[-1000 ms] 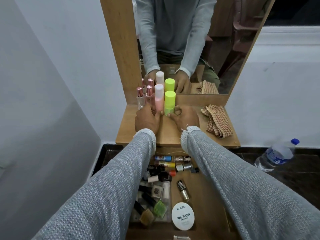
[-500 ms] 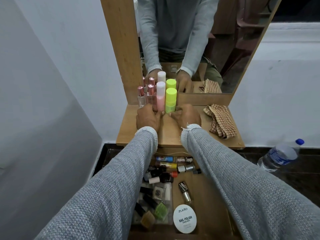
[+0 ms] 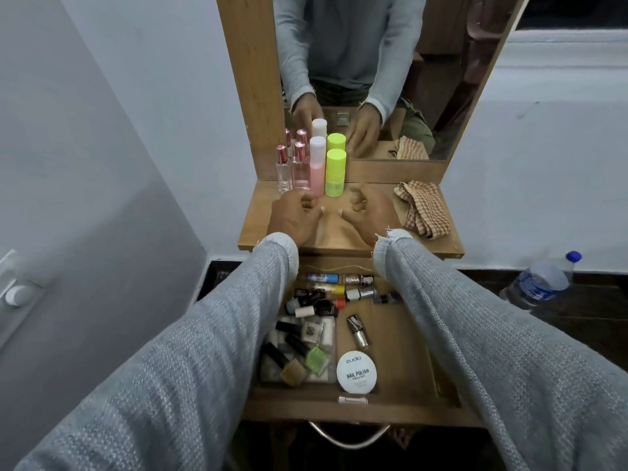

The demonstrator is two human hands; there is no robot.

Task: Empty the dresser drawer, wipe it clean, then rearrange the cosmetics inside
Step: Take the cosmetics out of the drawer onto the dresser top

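Nearest the camera, a curved metal handle (image 3: pixel 349 436) is projecting from the front panel of the open drawer (image 3: pixel 401 365). Inside the drawer, a round white tin (image 3: pixel 356 372) labelled NAIL POLISH is lying flat near the front wall. To its left, a clear tray (image 3: pixel 328 338) is holding several dark nail polish bottles and a green square item (image 3: pixel 316 357). A single silver-capped nail polish bottle (image 3: pixel 357 332) is lying on its side just behind the tin. Further back, a cluster of small bottles and tubes (image 3: pixel 331 294) is lying across the rear part of the drawer, including a blue one, a yellow one and a glittery one. Two grey knitted sleeves (image 3: pixel 217 334) are crossing over the drawer on either side.

Beyond the drawer, both hands are hovering over the wooden worktop (image 3: pixel 258 215). The left hand (image 3: pixel 295 216) is holding nothing, its fingers loosely curled just in front of the standing bottles. The right hand (image 3: pixel 368 212) is likewise holding nothing, fingers relaxed and spread slightly. The two hands are near each other but apart.

At the back of the worktop, four containers are standing upright in a row, close together: a clear perfume bottle (image 3: pixel 283 171), a pink perfume bottle (image 3: pixel 300 168), a pink bottle with a white cap (image 3: pixel 317 166) and a neon yellow-green bottle (image 3: pixel 335 173). A checked cloth (image 3: pixel 424 209) is lying crumpled on the right side of the worktop. Behind the row, a mirror (image 3: pixel 441 79) is reflecting the bottles, the hands and the cloth. On the floor at far right, a plastic water bottle (image 3: pixel 540 283) with a blue cap is lying beside the wall.
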